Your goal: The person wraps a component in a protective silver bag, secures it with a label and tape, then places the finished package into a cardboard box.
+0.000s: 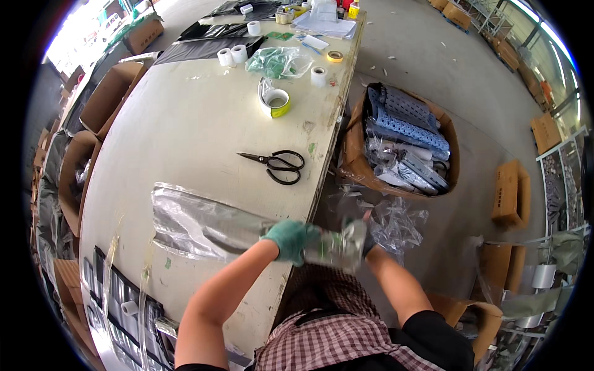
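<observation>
A long clear plastic bag (204, 222) lies across the near part of the table, and its right end reaches past the table edge in front of my body. Something grey-green shows through the plastic. My left hand (289, 241), in a green glove, is closed around the bag near that edge. At the bunched, raised right end, my right hand (370, 240) grips the plastic; motion blurs it and the bag hides most of its fingers. Beyond the bag, black-handled scissors (278, 166) rest on the table with their blades pointing left.
On the table (185, 136) are a tape roll (275, 102), a bag with green contents (278, 62) and several white rolls. Right of the table, an open carton (356, 151) holds blue perforated mats and wrapped items. Loose plastic film (399, 222) lies below it. Cartons (114, 99) line the left side.
</observation>
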`<state>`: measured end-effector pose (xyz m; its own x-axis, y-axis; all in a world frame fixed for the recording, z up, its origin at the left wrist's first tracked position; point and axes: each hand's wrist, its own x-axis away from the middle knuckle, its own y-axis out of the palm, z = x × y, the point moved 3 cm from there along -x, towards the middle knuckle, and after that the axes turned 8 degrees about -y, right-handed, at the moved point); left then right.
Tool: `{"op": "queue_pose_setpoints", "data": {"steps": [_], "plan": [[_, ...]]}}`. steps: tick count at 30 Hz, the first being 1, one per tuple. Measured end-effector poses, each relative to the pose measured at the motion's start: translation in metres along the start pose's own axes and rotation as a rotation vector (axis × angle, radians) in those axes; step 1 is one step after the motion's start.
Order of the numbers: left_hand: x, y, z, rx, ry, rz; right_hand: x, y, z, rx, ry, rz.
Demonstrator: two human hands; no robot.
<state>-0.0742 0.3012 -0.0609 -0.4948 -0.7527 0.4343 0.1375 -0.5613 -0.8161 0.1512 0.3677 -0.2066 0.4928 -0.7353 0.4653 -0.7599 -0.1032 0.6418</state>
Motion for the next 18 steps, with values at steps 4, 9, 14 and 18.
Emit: {"op": "queue_pose_setpoints", "data": {"steps": [4, 9, 14, 18], "plan": [[0.007, -0.008, -0.033, 0.101, -0.362, 0.002, 0.02, 0.111, -0.116, -0.099, -0.267, -0.533], [0.002, -0.027, -0.066, 0.108, -0.424, 0.184, 0.078, 0.059, -0.003, 0.151, -0.03, -0.294], [0.008, 0.009, -0.028, 0.049, -0.126, 0.003, -0.032, 0.099, -0.09, -0.283, -0.023, -0.477], [0.011, -0.024, -0.08, 0.133, -0.499, 0.254, 0.066, 0.124, -0.119, -0.093, -0.17, -0.509]]}}
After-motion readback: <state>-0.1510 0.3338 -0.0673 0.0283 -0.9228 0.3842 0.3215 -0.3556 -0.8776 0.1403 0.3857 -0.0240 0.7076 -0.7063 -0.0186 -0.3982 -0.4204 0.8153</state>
